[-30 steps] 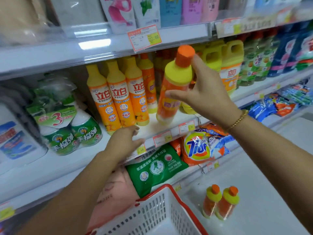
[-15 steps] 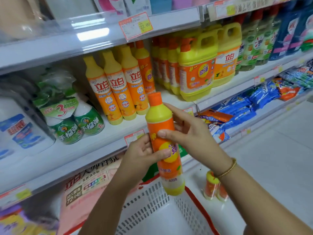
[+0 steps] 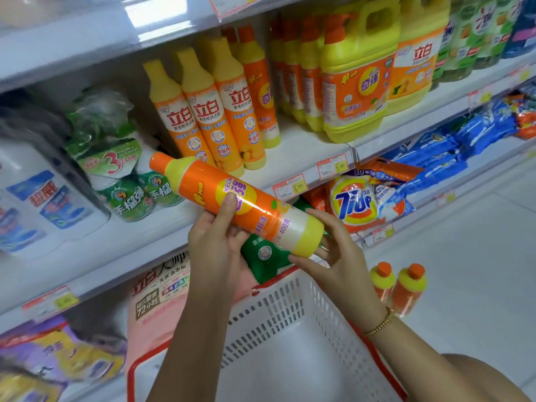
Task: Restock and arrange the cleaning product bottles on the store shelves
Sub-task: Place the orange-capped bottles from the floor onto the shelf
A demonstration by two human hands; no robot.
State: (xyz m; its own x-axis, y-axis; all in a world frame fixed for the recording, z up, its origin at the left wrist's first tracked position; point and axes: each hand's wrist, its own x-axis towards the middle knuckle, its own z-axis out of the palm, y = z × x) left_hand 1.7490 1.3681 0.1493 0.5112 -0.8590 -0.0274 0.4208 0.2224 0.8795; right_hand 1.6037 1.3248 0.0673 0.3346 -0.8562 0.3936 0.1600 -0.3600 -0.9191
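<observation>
Mid-frame, a person holds an orange bottle (image 3: 232, 198) almost flat, cap toward the upper left and yellow base toward the right, above a white basket (image 3: 275, 309). The left hand (image 3: 214, 242) grips its middle from beneath, thumb pressed on the label. The right hand (image 3: 339, 256) cups the base between curved fingers and thumb. It looks like the bottle is being checked or turned before shelving. Next it probably needs righting, label outward, and setting on the bare shelf (image 3: 301, 152) by the row of orange bottles (image 3: 220, 117) at upper centre. Two small bottles (image 3: 397, 285) wait on the floor, lower right.
</observation>
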